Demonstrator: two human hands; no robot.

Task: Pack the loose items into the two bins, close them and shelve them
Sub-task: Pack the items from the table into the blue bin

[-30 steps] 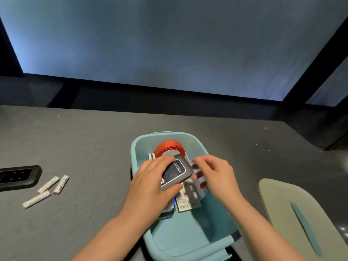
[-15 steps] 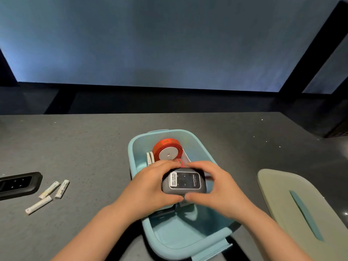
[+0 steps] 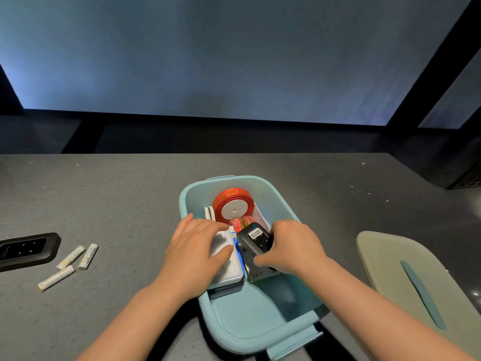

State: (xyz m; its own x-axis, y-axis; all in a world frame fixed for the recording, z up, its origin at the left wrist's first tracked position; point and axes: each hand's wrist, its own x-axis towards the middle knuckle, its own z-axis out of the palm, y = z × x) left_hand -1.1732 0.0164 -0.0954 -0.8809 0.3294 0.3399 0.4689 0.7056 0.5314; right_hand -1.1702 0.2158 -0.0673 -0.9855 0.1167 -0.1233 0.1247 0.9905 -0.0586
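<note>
Blue bin sits open on grey surface, half packed. Right hand grips black gadget, tucking it in. Left hand lies flat, fingers straight, on white box. Next, I think: grab batteries lying outside.

Both forearms bare to frame edge; hands ungloved (no rings, watch).
</note>
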